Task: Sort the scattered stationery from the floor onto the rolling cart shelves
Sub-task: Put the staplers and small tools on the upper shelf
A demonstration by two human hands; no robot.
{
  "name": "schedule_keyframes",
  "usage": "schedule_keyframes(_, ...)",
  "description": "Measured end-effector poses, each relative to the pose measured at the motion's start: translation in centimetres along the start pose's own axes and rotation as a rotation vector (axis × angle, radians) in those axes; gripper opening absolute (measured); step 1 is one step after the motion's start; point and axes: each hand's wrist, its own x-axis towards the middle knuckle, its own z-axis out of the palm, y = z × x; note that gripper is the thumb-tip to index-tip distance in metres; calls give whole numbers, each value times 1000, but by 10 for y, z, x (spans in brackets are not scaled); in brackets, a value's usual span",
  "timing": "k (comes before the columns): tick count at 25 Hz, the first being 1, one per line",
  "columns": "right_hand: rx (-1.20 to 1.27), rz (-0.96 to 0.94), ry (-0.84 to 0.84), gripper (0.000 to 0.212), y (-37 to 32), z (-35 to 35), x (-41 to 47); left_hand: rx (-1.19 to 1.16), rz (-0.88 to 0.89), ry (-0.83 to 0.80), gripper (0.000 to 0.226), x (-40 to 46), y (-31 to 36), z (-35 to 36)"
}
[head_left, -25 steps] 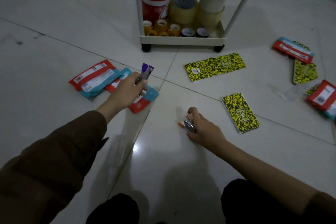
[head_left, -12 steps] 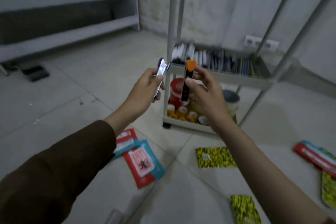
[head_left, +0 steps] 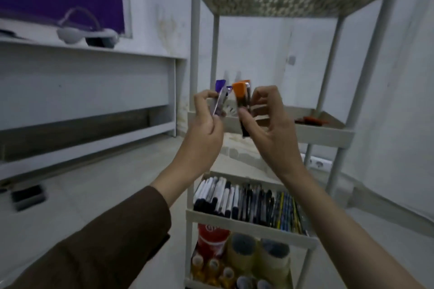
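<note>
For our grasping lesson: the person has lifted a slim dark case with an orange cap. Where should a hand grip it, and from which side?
Grip the dark body of the slim orange-capped case below the cap, from its long sides, as the right hand pinches it now. It stands upright and narrow, so the flat sides give the firmest purchase.

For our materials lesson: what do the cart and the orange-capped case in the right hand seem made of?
Rolling cart: probably matte cream plastic, judging by its moulded rims and perforated tray. Orange-capped case: likely glossy plastic, with an opaque cap and a dark see-through body; blur leaves it uncertain. The right hand pinches it.
</note>
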Motion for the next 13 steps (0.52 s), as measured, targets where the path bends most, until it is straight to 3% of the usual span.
schedule_keyframes(2, -104, 92, 27, 21, 19, -6, 30, 173, 25, -36, 35, 26, 2, 3)
schedule_keyframes(5, -249, 364, -90, 15, 51, -6, 61, 491, 3, -111, 46, 61, -5, 10)
schedule_keyframes(8, -412, 436, -201, 12, 70, 2, 67, 768, -94, -195, 47, 82, -14, 15)
schedule_keyframes(13, -485, 594, -335, 15, 85, 5, 69, 938, -245, -256, 45, 91, -28, 19)
